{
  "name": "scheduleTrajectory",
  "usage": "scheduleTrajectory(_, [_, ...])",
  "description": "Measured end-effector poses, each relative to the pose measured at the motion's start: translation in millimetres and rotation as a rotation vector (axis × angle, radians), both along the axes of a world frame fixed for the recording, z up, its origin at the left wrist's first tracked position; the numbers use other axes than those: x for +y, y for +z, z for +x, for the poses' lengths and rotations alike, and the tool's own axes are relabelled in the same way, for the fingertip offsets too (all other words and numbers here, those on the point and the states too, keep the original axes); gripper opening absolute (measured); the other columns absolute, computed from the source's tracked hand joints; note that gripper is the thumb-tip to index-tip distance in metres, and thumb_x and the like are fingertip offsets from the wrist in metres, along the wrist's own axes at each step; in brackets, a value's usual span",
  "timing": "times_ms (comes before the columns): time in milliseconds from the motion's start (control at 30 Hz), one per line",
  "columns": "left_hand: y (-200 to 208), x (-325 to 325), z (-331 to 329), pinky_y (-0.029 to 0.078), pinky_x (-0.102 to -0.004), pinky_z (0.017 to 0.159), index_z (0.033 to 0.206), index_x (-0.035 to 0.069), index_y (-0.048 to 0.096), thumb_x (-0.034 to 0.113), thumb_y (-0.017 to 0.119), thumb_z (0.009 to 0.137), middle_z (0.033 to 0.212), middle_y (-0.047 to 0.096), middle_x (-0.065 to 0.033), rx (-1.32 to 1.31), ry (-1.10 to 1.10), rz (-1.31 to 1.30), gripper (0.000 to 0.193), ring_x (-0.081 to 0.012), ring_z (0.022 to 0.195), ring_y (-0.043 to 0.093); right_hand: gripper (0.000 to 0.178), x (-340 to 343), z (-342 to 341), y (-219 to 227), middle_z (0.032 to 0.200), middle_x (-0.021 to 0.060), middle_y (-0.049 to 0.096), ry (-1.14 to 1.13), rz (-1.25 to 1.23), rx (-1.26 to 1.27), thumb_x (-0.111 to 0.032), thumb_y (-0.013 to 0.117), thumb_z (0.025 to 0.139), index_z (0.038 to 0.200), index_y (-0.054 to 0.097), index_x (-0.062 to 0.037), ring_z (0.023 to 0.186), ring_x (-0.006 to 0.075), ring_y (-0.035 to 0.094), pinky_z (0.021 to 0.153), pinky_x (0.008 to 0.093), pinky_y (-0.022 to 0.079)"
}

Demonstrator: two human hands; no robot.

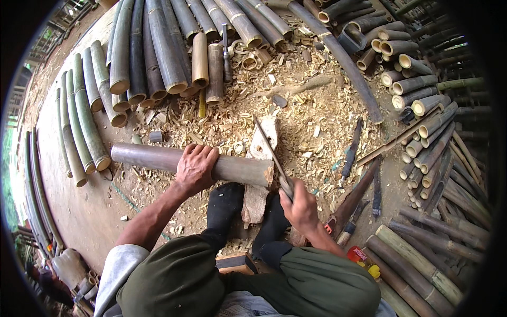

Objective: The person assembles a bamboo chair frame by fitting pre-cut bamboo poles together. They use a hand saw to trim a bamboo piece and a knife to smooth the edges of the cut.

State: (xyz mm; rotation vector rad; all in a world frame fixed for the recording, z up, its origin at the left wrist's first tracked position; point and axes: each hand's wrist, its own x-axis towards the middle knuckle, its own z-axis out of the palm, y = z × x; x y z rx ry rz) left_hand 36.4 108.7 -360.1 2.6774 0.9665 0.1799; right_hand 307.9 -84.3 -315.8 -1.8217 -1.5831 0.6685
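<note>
A thick grey-brown bamboo tube (140,158) lies crosswise over a pale wooden block (256,203) between my feet. My left hand (196,168) is wrapped over the top of the tube near its middle and grips it. In my right hand (301,208) is the handle of a long, narrow-bladed knife (272,150). Its blade slants up and to the left, beside the tube's right end, which shows a pale, rough-cut rim. I cannot tell whether the blade touches that rim.
Pale wood chips (311,113) cover the ground. Dark bamboo tubes (166,47) lie in a row at the far left, with a chisel (227,58) beside short pieces. Stacked bamboo (417,84) fills the right side. A dark-sheathed blade (351,150) lies right of the block.
</note>
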Motion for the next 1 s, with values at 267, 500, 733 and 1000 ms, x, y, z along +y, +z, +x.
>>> scheduleTrajectory(267, [-7.7, -10.1, -5.0, 0.045, -0.0479, 0.106, 0.119, 0.007, 0.061, 0.022, 0.078, 0.072, 0.113, 0.068, -0.012, -0.048, 0.046, 0.075, 0.052, -0.0299, 0.113, 0.065, 0.029, 23.6, -2.3, 45.4, 0.086, 0.026, 0.069, 0.051, -0.083, -0.068, -0.022, 0.064, 0.104, 0.114, 0.052, 0.0021, 0.068, 0.0386, 0.072, 0.056, 0.0441, 0.057])
scheduleTrajectory(500, [-15.8, -9.9, -3.1, 0.047, -0.0494, 0.103, 0.119, 0.006, 0.062, 0.029, 0.085, 0.068, 0.115, 0.069, -0.013, -0.062, 0.045, 0.157, 0.06, -0.0313, 0.112, 0.067, 0.031, 15.0, 12.8, -18.8, 0.084, 0.0273, 0.068, 0.031, -0.381, -0.169, -0.022, 0.066, 0.103, 0.113, 0.05, 0.0029, 0.069, 0.043, 0.071, 0.058, 0.0496, 0.055])
scheduleTrajectory(733, [-23.0, -16.5, -9.2, 0.047, -0.0505, 0.103, 0.122, 0.005, 0.062, 0.029, 0.085, 0.069, 0.118, 0.068, -0.0145, -0.084, 0.075, 0.247, 0.062, -0.0336, 0.114, 0.066, 0.035, 21.2, -2.8, 45.3, 0.087, 0.0269, 0.069, 0.007, 0.086, 0.047, -0.023, 0.065, 0.103, 0.118, 0.054, 0.0056, 0.068, 0.0382, 0.072, 0.058, 0.0455, 0.056])
scheduleTrajectory(1000, [15.4, -2.6, -2.3, 0.038, -0.0522, 0.116, 0.143, 0.012, 0.05, 0.03, 0.097, 0.056, 0.133, 0.059, -0.0093, 0.156, 0.047, -0.057, 0.101, -0.029, 0.136, 0.05, 0.032, 17.0, 7.1, 32.3, 0.085, 0.0262, 0.067, -0.023, -0.31, -0.036, -0.027, 0.065, 0.104, 0.114, 0.053, 0.0006, 0.072, 0.0478, 0.069, 0.06, 0.0526, 0.054])
